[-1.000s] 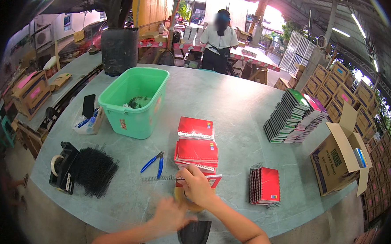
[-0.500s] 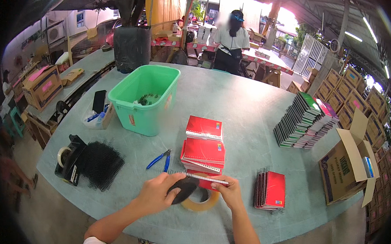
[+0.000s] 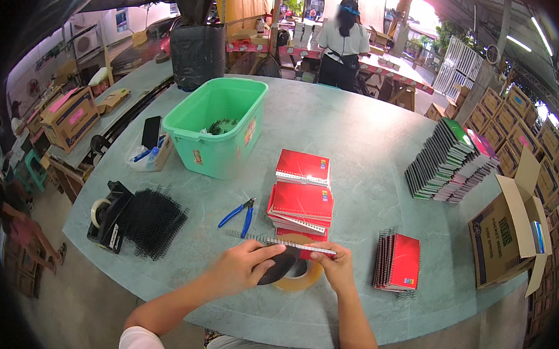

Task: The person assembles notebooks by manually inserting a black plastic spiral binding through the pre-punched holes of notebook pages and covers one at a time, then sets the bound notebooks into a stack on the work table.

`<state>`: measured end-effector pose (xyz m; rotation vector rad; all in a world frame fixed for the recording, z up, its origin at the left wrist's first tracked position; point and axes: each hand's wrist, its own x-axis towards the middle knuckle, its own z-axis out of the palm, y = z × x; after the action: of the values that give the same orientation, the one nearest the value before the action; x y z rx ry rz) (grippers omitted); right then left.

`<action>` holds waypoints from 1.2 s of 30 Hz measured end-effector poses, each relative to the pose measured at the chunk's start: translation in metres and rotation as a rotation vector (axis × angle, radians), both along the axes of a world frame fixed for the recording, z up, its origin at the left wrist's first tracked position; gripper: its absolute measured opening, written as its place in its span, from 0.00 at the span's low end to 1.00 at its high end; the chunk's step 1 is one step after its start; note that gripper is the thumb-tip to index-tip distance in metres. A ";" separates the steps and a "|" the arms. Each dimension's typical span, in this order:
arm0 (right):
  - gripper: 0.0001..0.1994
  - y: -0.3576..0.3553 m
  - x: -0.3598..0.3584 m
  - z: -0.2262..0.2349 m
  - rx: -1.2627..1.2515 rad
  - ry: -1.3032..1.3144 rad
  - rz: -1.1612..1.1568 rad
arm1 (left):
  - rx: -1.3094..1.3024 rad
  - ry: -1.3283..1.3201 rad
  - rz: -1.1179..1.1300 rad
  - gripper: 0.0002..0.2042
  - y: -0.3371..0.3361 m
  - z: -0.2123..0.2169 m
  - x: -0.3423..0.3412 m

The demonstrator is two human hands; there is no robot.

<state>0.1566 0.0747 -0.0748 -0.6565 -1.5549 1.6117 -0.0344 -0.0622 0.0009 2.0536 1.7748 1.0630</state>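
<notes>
My right hand (image 3: 337, 267) grips the right end of a red notebook (image 3: 321, 250), held edge-up near the table's front. At its left end, my left hand (image 3: 249, 264) is closed with fingertips at the punched edge, on a black spiral coil (image 3: 255, 238) that sticks out leftward. A black round disc (image 3: 277, 270) shows beneath my left fingers, partly hidden. Under the hands lies a roll of clear tape (image 3: 302, 281). Just beyond are a stack of red notebooks (image 3: 302, 200) and blue-handled cutters (image 3: 239, 217).
Left are a tape dispenser (image 3: 109, 216), loose black coils (image 3: 152, 222), a green bin (image 3: 218, 149) and a small tray with a phone (image 3: 151, 132). Right are coiled red notebooks (image 3: 402, 263), taller notebook stacks (image 3: 440, 163) and an open carton (image 3: 501, 239). A person (image 3: 343, 45) stands beyond the table.
My left hand has slid right along the notebook's edge, its index finger now stretched farther over it. The black disc is more covered. The whole view has shifted slightly.
</notes>
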 end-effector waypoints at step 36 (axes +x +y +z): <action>0.13 -0.018 -0.045 0.043 1.092 -0.824 -0.079 | -0.032 0.112 0.107 0.12 0.008 -0.015 -0.040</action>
<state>0.1117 0.0564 -0.0316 -0.7344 -2.5784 0.1931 -0.0741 -0.0538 -0.0143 2.0569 1.9622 0.9572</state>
